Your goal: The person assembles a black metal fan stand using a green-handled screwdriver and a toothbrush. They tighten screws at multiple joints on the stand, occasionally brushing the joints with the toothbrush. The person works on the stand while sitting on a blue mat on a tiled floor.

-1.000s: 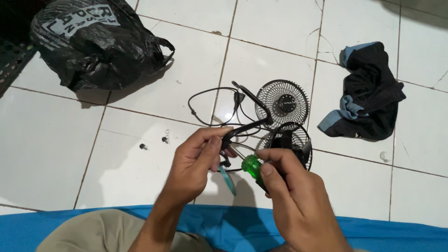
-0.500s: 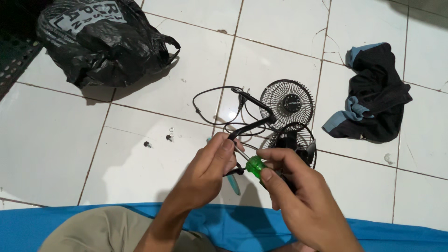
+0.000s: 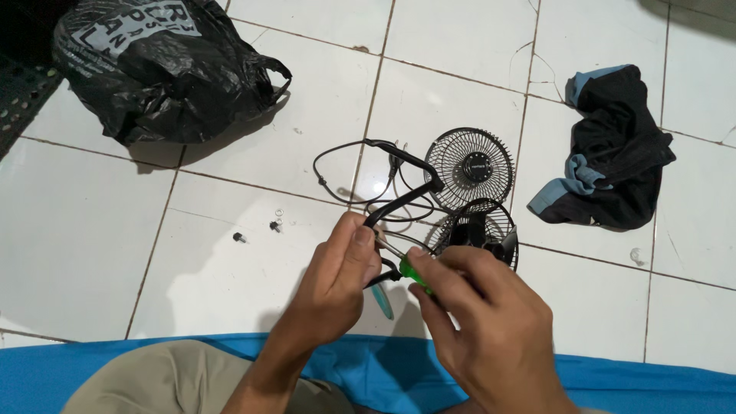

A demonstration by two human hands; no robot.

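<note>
Head view, the only one you have: your left hand (image 3: 337,276) is curled tight around the lower end of a curved black plastic fan arm (image 3: 399,201), thumb and fingers pinching it just above the floor. Your right hand (image 3: 479,330) is closed on a screwdriver with a translucent green handle (image 3: 409,270); only a sliver of green shows between your fingers, and its thin metal shaft runs up-left to meet the arm right at your left fingertips.

Count what lies about: two round black wire fan grilles, one flat on the tile (image 3: 468,168) and a second (image 3: 477,230) just below it, partly hidden behind your right hand. One thin black power cord (image 3: 337,165) loops on the floor to the left of the grilles. Three small screws or washers sit together on the white tiled floor (image 3: 92,253), left of your hands: (image 3: 240,238), (image 3: 273,226) and (image 3: 280,211). A teal blade-like piece (image 3: 382,300) pokes out under your left hand.

Further off, one crumpled black plastic bag (image 3: 165,69) lies top left, and one bundled dark and light-blue cloth (image 3: 606,157) lies to the right. A blue mat edge (image 3: 115,356) runs along the bottom, beneath your knee
</note>
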